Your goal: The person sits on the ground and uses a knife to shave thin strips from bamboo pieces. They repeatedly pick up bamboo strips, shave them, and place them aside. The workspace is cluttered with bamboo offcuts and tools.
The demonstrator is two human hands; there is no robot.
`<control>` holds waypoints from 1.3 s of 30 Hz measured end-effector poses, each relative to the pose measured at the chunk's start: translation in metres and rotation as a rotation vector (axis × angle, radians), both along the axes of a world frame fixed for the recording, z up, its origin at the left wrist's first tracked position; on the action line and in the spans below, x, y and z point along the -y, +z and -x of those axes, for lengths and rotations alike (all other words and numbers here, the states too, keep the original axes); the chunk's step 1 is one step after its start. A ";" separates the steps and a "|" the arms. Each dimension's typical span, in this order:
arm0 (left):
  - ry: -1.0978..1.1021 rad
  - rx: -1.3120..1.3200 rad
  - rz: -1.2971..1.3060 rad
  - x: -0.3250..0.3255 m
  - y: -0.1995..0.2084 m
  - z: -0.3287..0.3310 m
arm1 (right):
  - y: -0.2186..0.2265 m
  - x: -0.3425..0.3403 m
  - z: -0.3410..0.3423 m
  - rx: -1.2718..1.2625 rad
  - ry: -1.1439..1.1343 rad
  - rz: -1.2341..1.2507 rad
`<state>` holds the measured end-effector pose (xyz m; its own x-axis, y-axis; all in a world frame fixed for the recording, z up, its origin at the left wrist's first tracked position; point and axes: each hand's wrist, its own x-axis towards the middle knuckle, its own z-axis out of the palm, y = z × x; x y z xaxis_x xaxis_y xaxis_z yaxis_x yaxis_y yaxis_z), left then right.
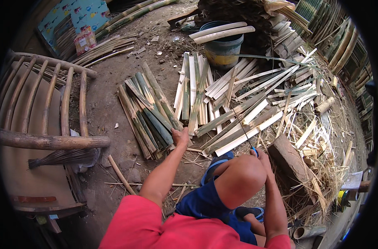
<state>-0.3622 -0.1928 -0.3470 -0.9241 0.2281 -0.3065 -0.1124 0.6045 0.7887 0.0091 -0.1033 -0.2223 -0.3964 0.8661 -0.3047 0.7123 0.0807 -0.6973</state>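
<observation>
Slatted bamboo bench [52, 140], patterned blue board [89, 16] beyond it, and a dark bucket [226, 50] (yellowish low down).

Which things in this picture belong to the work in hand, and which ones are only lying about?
In the work, it seems:
- knife, held in the right hand
- bamboo pile, at the left hand
- pale strips, probably

Lying about, probably:
- bucket
- bamboo frame
- twig bundle
- box
</observation>
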 end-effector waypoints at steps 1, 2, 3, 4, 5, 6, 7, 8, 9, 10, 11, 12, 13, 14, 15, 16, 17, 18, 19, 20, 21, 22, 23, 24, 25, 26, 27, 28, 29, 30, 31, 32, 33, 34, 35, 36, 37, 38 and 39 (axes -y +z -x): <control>0.024 -0.075 0.030 0.013 -0.003 0.011 | 0.001 -0.004 0.005 0.013 0.047 -0.029; 0.038 -0.041 0.021 0.025 -0.004 0.027 | 0.001 -0.007 0.010 0.034 0.088 -0.043; 0.069 -0.049 0.016 0.038 -0.004 0.045 | 0.001 -0.008 0.014 0.030 0.129 -0.075; 0.073 -0.045 0.023 0.050 -0.004 0.063 | 0.000 -0.009 0.018 0.039 0.136 -0.049; 0.080 -0.045 0.047 0.062 -0.005 0.080 | -0.001 -0.009 0.021 0.050 0.128 -0.022; 0.070 -0.033 0.070 0.074 -0.003 0.100 | -0.003 -0.008 0.023 0.030 0.127 -0.006; 0.068 -0.009 0.116 0.083 -0.003 0.116 | -0.004 -0.006 0.024 0.020 0.128 0.022; 0.111 -0.052 0.113 0.091 -0.004 0.124 | -0.005 -0.003 0.025 0.016 0.116 0.026; 0.137 -0.002 0.084 0.097 -0.005 0.133 | -0.006 0.001 0.023 0.020 0.106 0.036; 0.116 -0.045 0.198 0.100 -0.008 0.136 | -0.007 0.004 0.020 0.038 0.082 0.050; 0.095 -0.102 0.315 0.102 -0.011 0.135 | -0.008 0.008 0.016 0.008 0.067 0.060; -0.028 -0.182 0.276 0.101 -0.016 0.129 | -0.010 0.012 0.010 -0.004 0.037 0.075; -0.144 -0.242 0.255 0.098 -0.020 0.122 | -0.011 0.015 0.003 -0.014 0.002 0.089; -0.210 -0.283 0.205 0.093 -0.025 0.108 | -0.015 0.018 -0.005 -0.022 -0.028 0.104; -0.290 -0.267 0.203 0.083 -0.031 0.096 | -0.020 0.021 -0.012 -0.026 -0.063 0.117; -0.360 -0.266 0.137 0.073 -0.036 0.080 | -0.026 0.024 -0.021 -0.028 -0.103 0.128; -0.413 -0.214 0.115 0.059 -0.041 0.062 | -0.032 0.025 -0.030 -0.022 -0.126 0.137; -0.546 -0.319 0.099 0.046 -0.044 0.044 | -0.039 0.027 -0.038 -0.018 -0.146 0.145; -0.611 -0.226 0.029 0.031 -0.047 0.025 | -0.046 0.028 -0.046 -0.016 -0.163 0.156; -0.701 -0.248 0.014 0.014 -0.049 0.007 | -0.053 0.030 -0.053 -0.029 -0.195 0.134; -0.781 -0.277 -0.020 -0.002 -0.050 -0.010 | -0.058 0.031 -0.059 -0.009 -0.213 0.130; -0.872 -0.247 -0.072 -0.018 -0.051 -0.026 | -0.062 0.032 -0.064 0.010 -0.230 0.126; -0.947 -0.210 -0.129 -0.033 -0.052 -0.041 | -0.064 0.033 -0.068 0.039 -0.259 0.137; -1.010 -0.197 -0.119 -0.047 -0.054 -0.055 | -0.066 0.034 -0.071 0.040 -0.297 0.147; -1.067 -0.172 -0.092 -0.059 -0.056 -0.068 | -0.066 0.034 -0.072 0.036 -0.307 0.137; -1.096 -0.153 -0.071 -0.071 -0.059 -0.080 | -0.065 0.035 -0.073 0.038 -0.320 0.147; -1.130 -0.123 -0.031 -0.080 -0.062 -0.090 | -0.063 0.036 -0.073 0.054 -0.343 0.157; -1.165 -0.145 -0.013 -0.085 -0.066 -0.099 | -0.061 0.037 -0.073 0.031 -0.337 0.113; -1.204 -0.160 0.008 -0.089 -0.070 -0.108 | -0.060 0.038 -0.073 0.021 -0.348 0.134; -1.220 -0.191 0.014 -0.091 -0.075 -0.117 | -0.059 0.040 -0.072 0.017 -0.361 0.154; -1.246 -0.233 0.082 -0.091 -0.080 -0.125 | -0.059 0.041 -0.073 0.012 -0.375 0.175; -1.249 -0.289 0.136 -0.089 -0.084 -0.133 | -0.060 0.043 -0.074 -0.063 -0.415 0.207; -1.263 -0.325 0.212 -0.089 -0.088 -0.139 | -0.062 0.044 -0.076 -0.051 -0.432 0.199; -1.284 -0.352 0.291 -0.090 -0.090 -0.144 | -0.065 0.046 -0.078 -0.041 -0.449 0.218; -1.240 -0.327 0.289 -0.092 -0.091 -0.148 | -0.068 0.048 -0.083 -0.031 -0.469 0.269; -1.201 -0.273 0.298 -0.096 -0.090 -0.151 | -0.071 0.050 -0.087 -0.013 -0.459 0.214; -1.147 -0.223 0.303 -0.100 -0.087 -0.152 | -0.075 0.052 -0.092 -0.037 -0.465 0.176; -1.096 -0.187 0.273 -0.104 -0.081 -0.153 | -0.077 0.055 -0.098 -0.059 -0.477 0.160; -1.059 -0.141 0.282 -0.108 -0.072 -0.154 | -0.079 0.057 -0.103 -0.066 -0.510 0.162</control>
<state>-0.2082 -0.0844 -0.4186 -0.3336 0.8631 -0.3793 0.6481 0.5021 0.5726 0.1125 -0.1607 -0.3009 0.0398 0.8976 -0.4391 0.5874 -0.3765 -0.7164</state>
